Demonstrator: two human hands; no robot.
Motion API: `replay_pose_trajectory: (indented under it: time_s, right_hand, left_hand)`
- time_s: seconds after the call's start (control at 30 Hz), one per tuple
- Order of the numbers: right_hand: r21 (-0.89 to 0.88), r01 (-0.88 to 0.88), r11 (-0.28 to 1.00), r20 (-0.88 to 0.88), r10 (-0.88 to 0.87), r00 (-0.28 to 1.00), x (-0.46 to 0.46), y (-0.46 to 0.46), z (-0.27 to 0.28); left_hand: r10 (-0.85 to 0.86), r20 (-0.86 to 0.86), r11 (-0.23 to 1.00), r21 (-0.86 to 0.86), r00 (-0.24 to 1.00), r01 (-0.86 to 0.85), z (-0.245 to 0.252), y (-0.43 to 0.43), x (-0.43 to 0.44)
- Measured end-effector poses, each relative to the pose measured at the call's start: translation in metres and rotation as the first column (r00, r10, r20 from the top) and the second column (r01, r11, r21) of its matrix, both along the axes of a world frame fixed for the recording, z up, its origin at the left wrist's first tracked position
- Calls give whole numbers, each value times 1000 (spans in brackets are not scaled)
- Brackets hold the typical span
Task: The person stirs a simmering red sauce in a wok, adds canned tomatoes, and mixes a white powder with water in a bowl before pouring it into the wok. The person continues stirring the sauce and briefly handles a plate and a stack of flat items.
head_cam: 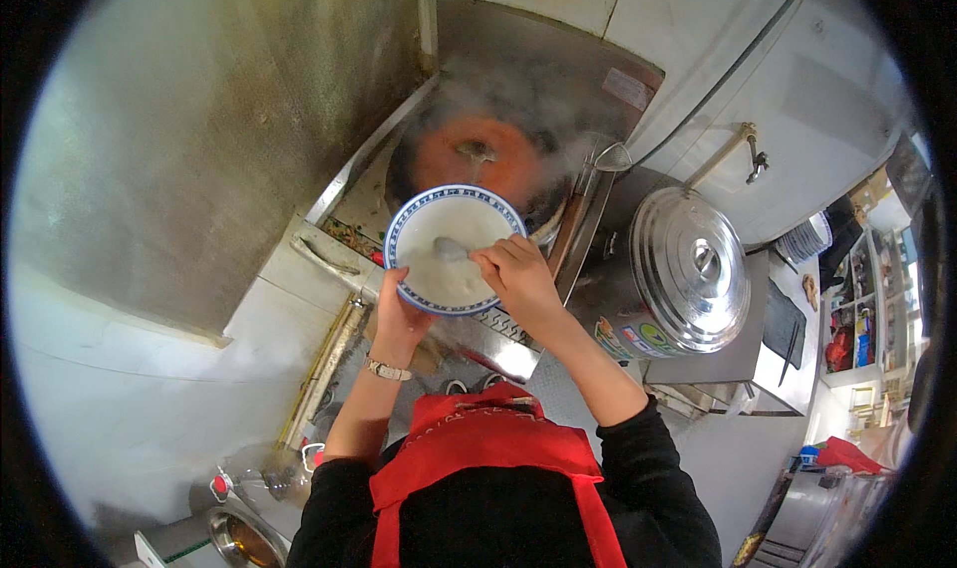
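Note:
My left hand (400,314) holds a white bowl (413,228) with a blue patterned rim by its lower left side, thumb over the rim. Pale, whitish contents lie in the bowl. In my right hand (516,276) is a spoon (451,249), its head down in the bowl. Just beyond the bowl, a large wok (400,168) of steaming reddish-orange liquid sits on the stove, partly hidden by the bowl and steam. A ladle (476,149) or similar dark utensil lies in that liquid; its handle cannot be made out.
A wire strainer (611,157) rests at the wok's right. Further right stands a large metal pot with a shiny lid (691,269), below a wall tap (755,161). Stacked bowls (804,239) are on the right counter. Large clear jars (273,474) and a metal basin (243,538) are at lower left.

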State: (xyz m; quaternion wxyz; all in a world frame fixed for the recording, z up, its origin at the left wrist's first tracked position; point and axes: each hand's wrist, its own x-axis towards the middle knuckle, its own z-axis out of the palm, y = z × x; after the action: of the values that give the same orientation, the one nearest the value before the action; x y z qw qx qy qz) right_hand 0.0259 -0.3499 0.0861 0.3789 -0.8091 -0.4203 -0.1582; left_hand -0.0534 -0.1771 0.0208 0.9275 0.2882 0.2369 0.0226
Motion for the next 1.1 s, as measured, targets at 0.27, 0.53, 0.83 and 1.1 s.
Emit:
replay_pose_trajectory:
  time_s: [0.27, 0.53, 0.83, 1.1]
  right_hand:
    - [-18, -130, 991, -19, 129, 991, 23, -26, -8]
    - [-62, -121, 991, -14, 120, 993, 47, -27, -7]
    - [-36, -139, 990, 40, 140, 989, 20, -28, 14]
    - [-17, -295, 955, -82, 293, 953, -33, -55, 42]
  left_hand:
    - [106, 9, 988, -112, 994, -104, -3, 4, 5]
    - [40, 82, 999, -26, 996, -38, -4, 13, 7]
    - [-96, 39, 956, 282, 995, 81, 17, 24, 1]
    - [-186, 0, 874, 457, 983, 166, 70, 15, -33]
